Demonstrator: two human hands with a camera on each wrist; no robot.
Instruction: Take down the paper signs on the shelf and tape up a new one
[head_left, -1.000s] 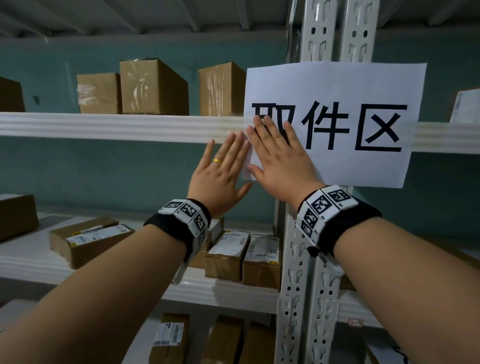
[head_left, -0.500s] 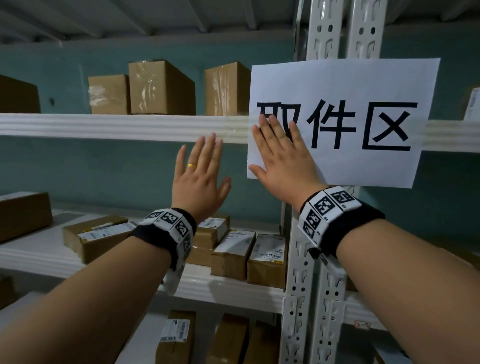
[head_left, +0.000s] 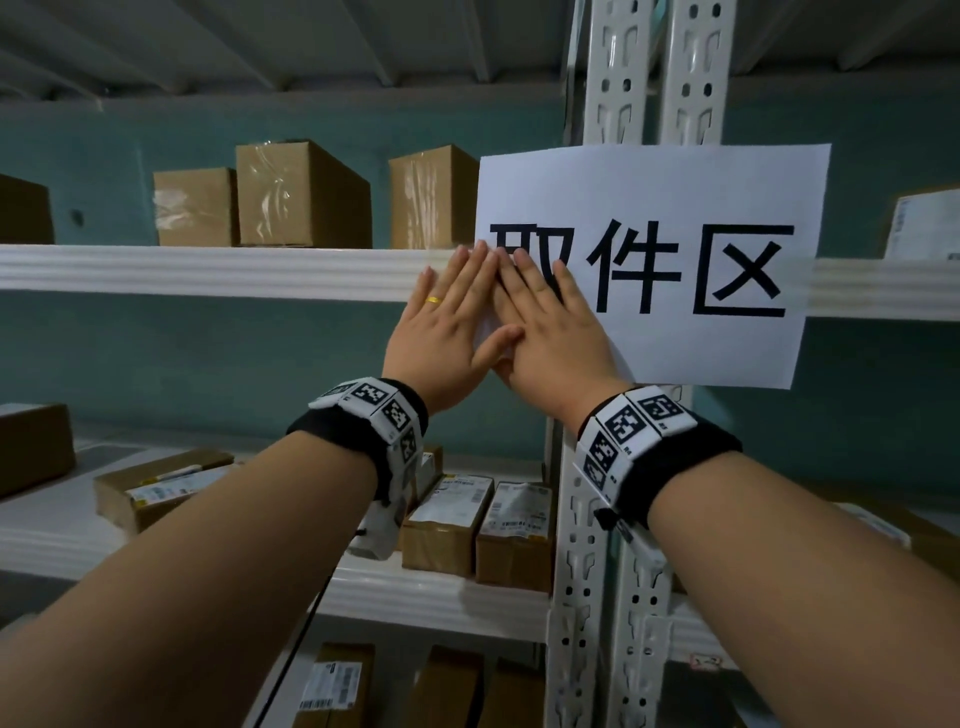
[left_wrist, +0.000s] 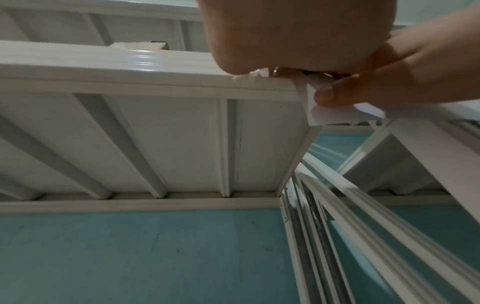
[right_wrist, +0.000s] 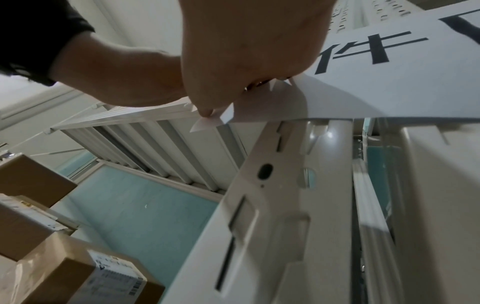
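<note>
Both hands (head_left: 498, 332) flat on sign's (head_left: 675, 260) left edge

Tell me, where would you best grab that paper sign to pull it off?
Probably the lower right corner of the sign, from below: it hangs free under the shelf rail, so fingers can get behind it. Both hands press flat on its left edge.
</note>
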